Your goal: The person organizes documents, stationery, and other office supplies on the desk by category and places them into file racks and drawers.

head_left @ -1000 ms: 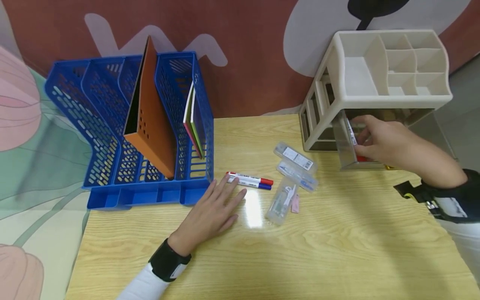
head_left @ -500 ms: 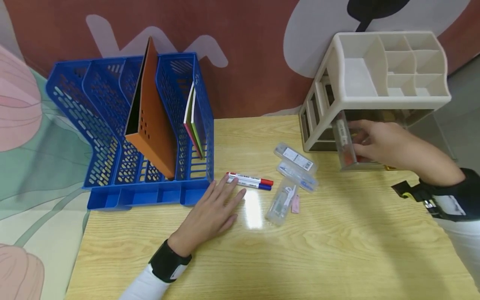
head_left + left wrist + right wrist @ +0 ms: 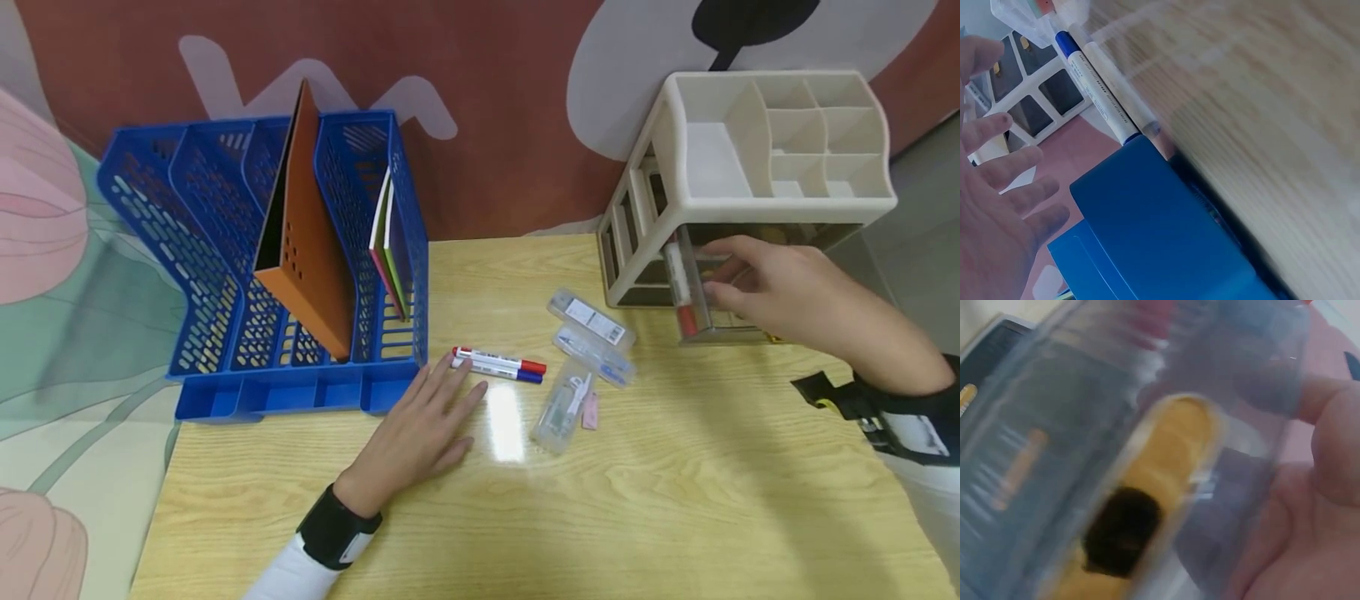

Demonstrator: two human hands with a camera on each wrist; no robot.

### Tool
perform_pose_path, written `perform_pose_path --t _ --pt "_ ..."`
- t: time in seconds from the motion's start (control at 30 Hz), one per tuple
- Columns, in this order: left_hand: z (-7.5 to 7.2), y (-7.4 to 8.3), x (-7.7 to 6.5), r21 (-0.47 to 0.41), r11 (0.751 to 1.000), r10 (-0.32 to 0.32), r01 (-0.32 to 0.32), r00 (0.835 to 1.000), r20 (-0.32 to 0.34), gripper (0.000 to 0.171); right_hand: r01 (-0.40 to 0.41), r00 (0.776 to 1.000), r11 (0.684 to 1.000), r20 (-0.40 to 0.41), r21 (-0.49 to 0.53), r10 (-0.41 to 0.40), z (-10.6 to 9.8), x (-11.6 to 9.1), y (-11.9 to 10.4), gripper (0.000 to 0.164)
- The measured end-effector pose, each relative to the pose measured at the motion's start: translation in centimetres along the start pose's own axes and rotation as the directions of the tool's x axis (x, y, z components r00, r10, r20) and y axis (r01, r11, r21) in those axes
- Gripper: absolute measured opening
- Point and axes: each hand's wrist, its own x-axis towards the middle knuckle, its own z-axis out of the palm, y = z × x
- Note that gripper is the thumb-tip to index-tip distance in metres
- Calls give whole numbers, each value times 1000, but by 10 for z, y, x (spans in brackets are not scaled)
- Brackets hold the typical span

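Observation:
In the head view my right hand (image 3: 780, 283) reaches into the pulled-out clear drawer (image 3: 731, 333), its bent fingers and thumb apart. A red-capped marker (image 3: 678, 283) lies along the drawer's left side, just left of the fingertips. The right wrist view is blurred; a yellow-and-black part (image 3: 1166, 450) shows at the clear drawer beside the palm. My left hand (image 3: 408, 437) rests on the table with fingers spread, fingertips at the left ends of a red marker (image 3: 498, 361) and a blue marker (image 3: 498, 369), which lie side by side.
Right of those markers lie several clear plastic cases (image 3: 592, 318) and a pink eraser-like piece (image 3: 590, 411). A blue file rack (image 3: 300, 387) holding an orange folder (image 3: 315, 242) and thin booklets (image 3: 392, 258) stands at left. The drawer belongs to a white desk organizer (image 3: 787, 202).
The red-capped marker has left my right hand's fingers and lies against the drawer's left side. The right fingers have loosened and drawn slightly away. My left hand has stayed nearly still.

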Motion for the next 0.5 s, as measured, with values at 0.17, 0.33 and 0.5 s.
perform_pose_path --t 0.17,0.33,0.5 --pt "2 1 -2 -22 1000 13 -14 1000 -21 75 79 968 993 -233 -82 -96 -2 -17 -20 43" --pt "5 3 -3 -49 999 12 -13 1000 -28 75 207 890 970 -388 -126 -240 1 -36 -46 40" --pt "8 7 -4 -114 993 14 -14 1000 -6 78 384 778 914 -487 -132 -397 7 -43 -61 34"
